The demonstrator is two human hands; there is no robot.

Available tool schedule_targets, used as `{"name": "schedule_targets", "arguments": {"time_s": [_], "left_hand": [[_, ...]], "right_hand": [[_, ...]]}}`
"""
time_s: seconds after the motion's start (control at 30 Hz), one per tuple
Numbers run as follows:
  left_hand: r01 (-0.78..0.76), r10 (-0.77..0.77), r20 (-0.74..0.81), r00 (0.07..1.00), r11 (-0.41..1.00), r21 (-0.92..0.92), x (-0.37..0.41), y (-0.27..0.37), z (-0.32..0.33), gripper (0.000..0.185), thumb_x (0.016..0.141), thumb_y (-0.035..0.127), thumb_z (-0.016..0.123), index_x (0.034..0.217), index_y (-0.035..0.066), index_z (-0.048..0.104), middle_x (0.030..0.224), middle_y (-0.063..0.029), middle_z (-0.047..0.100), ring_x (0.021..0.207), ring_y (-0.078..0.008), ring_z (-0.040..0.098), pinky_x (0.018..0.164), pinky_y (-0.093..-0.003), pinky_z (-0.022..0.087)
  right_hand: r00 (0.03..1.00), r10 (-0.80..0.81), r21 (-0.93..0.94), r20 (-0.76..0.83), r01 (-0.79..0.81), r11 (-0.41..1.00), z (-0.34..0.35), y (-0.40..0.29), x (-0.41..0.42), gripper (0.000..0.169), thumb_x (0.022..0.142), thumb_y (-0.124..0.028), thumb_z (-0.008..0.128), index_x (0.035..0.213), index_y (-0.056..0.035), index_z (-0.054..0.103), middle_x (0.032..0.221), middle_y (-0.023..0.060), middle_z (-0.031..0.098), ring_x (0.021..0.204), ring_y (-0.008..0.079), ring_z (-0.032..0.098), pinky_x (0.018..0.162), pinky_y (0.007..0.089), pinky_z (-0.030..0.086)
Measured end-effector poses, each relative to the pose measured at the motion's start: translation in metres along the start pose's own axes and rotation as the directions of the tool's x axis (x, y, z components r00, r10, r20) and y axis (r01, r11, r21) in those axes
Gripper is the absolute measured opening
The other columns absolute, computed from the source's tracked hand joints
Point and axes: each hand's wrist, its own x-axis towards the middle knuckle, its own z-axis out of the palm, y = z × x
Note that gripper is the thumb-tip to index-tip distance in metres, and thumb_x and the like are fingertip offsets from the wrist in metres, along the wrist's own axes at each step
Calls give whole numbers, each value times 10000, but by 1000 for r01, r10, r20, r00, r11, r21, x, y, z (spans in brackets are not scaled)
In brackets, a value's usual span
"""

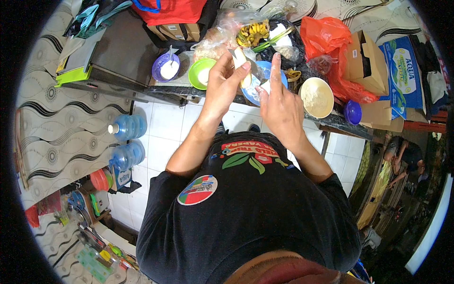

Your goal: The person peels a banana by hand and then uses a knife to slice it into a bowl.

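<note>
Between the thumb and fingers of my left hand is a pale peeled banana, tilted upright, some yellow at its lower end. A grey, blade-like tip shows at its upper left. My right hand, dusted with white, has its index finger stretched upward and the other fingers curled. Something white shows by its thumb; whether the hand grips it is unclear. Beneath both hands a blue plate with white powder is partly covered. To the left stands a green bowl with white contents.
A purple bowl holds white powder and a spoon. Right of my hands are a cream bowl of flour and a small purple bowl. Bananas and plastic bags lie behind. Water jugs rest on the floor; another person is far right.
</note>
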Motion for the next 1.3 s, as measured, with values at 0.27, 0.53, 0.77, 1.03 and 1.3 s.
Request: {"name": "schedule_targets", "arguments": {"time_s": [0.27, 0.53, 0.77, 1.03, 1.3], "left_hand": [[22, -31, 74, 997, 992, 125, 3, -4, -10, 237, 907, 108, 668, 1104, -17, 625, 867, -46, 660, 686, -72, 604, 593, -210, 493], [302, -311, 188, 932, 950, 77, 11, -39, -17, 290, 899, 95, 655, 1156, -16, 579, 935, -79, 688, 778, -176, 699, 621, -256, 568], [479, -505, 132, 853, 858, 186, 26, -135, -43, 289, 896, 120, 679, 1140, 2, 576, 970, -68, 656, 839, -167, 679, 678, -303, 600], [693, -686, -103, 720, 718, 64, 20, -235, -108, 229, 897, 177, 692, 1051, 27, 614, 878, -64, 671, 766, -153, 661, 668, -327, 607], [617, -569, -274, 775, 775, 136, 63, -279, -126, 160, 848, 71, 715, 939, 34, 589, 792, -69, 655, 658, -133, 646, 486, -276, 539]], "right_hand": [[997, 1, -121, 81, 9, 993, -6, 6, 7, 800, 878, -196, 625, 1519, -47, 169, 836, 210, 684, 626, 389, 655, 539, 456, 532], [997, 18, -287, 79, 6, 958, 18, 31, 20, 789, 878, -209, 603, 1524, -66, 171, 827, 153, 676, 593, 322, 657, 502, 424, 532], [952, 297, -137, 74, -285, 949, 20, 67, 6, 783, 909, -217, 607, 1527, -77, 146, 779, 255, 654, 673, 431, 646, 581, 491, 497], [855, 440, 116, 273, -484, 868, 68, 102, -86, 753, 913, -166, 588, 1513, -11, 160, 842, 274, 654, 760, 445, 645, 674, 487, 492], [844, 471, 161, 256, -518, 840, 77, 104, -106, 746, 916, -160, 593, 1507, 6, 170, 785, 233, 652, 738, 420, 648, 652, 466, 484]]}}
